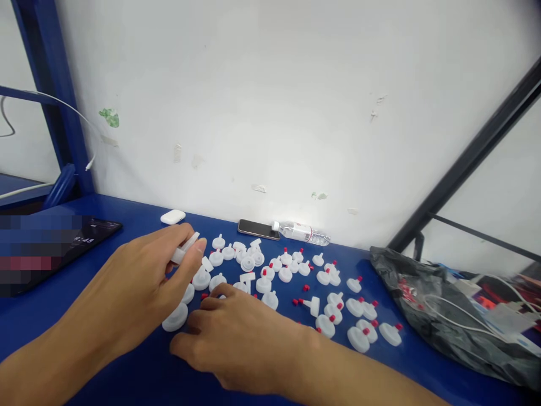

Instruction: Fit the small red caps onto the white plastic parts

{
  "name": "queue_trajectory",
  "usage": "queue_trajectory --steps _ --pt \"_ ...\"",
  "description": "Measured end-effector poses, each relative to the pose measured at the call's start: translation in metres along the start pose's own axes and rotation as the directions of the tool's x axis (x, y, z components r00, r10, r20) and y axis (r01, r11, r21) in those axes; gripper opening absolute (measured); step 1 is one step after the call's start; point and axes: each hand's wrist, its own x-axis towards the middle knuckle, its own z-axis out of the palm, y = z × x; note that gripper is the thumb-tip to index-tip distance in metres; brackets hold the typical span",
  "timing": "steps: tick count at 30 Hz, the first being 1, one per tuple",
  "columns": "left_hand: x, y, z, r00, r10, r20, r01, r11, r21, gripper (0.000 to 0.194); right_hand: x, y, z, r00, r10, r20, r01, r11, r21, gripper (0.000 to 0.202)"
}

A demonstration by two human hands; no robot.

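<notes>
My left hand (147, 276) is raised over the blue table, its thumb and fingers closed on a white nozzle cap (185, 248) with the tip pointing up. Lower and to the right, my right hand (236, 338) rests among the scattered parts, its fingers curled down; whether anything is between its fingertips is hidden. Around both hands lie several white nozzle caps (174, 317) without red tips. On the right side, several white caps (358, 339) carry small red tips. A loose red tip (306, 288) lies among them.
Along the wall lie a white case (173, 217), a phone (258, 229) and a clear bottle (303, 232). A large dark screen (54, 248) is at the left. A black plastic bag (456, 332) with red pieces and cables covers the right side of the blue table (139, 366).
</notes>
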Motion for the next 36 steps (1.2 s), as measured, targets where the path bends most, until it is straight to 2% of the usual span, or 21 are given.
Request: queue_trajectory --steps 5,8,10,14,18,20,22,26,29,33,36 --pt "0.000 -0.003 0.002 1.000 -0.020 -0.006 0.020 1.000 -0.016 0.047 0.001 0.000 0.003 1.000 -0.008 -0.029 0.008 1.000 -0.008 0.015" --pt "0.001 -0.003 0.003 1.000 0.000 -0.027 0.000 1.000 -0.024 0.046 0.003 -0.003 0.001 0.994 0.076 -0.076 -0.079 0.996 -0.039 0.009" --pt "0.002 -0.002 0.003 0.999 0.022 -0.042 -0.023 0.999 -0.033 0.046 0.006 -0.004 0.003 0.980 0.157 -0.126 -0.168 0.983 -0.081 0.013" --pt "0.001 -0.003 0.002 0.997 0.050 -0.052 -0.052 0.998 -0.033 0.045 0.011 -0.005 0.018 0.938 0.293 -0.187 -0.317 0.942 -0.111 0.019" --pt "0.000 -0.004 0.003 0.997 0.053 -0.060 -0.054 0.998 -0.026 0.045 0.014 -0.004 0.033 0.919 0.354 -0.172 -0.364 0.931 -0.029 0.023" --pt "0.001 -0.004 0.003 0.996 0.058 -0.069 -0.060 0.998 -0.030 0.045 0.014 -0.004 0.034 0.928 0.343 -0.147 -0.349 0.937 -0.017 0.014" --pt "0.001 -0.003 0.003 0.995 0.069 -0.077 -0.072 0.997 -0.030 0.045 0.014 -0.003 0.032 0.940 0.320 -0.116 -0.325 0.946 -0.022 0.012" --pt "0.000 -0.005 0.003 0.993 0.083 -0.084 -0.085 0.996 -0.019 0.044 0.014 -0.002 0.024 0.947 0.321 -0.031 -0.320 0.947 0.013 0.033" --pt "-0.001 -0.006 0.003 0.996 0.068 -0.066 -0.069 0.998 -0.010 0.044 0.015 -0.001 0.018 0.953 0.302 0.036 -0.304 0.952 0.037 0.039" --pt "0.000 -0.003 0.002 1.000 0.006 0.012 -0.006 1.000 0.021 0.044 0.012 0.002 0.010 0.957 0.289 0.025 -0.290 0.956 0.052 0.039" --pt "0.001 -0.002 0.002 0.999 -0.035 0.005 0.035 0.999 0.008 0.041 0.005 0.013 0.001 0.933 0.360 -0.018 -0.357 0.930 0.090 0.037"
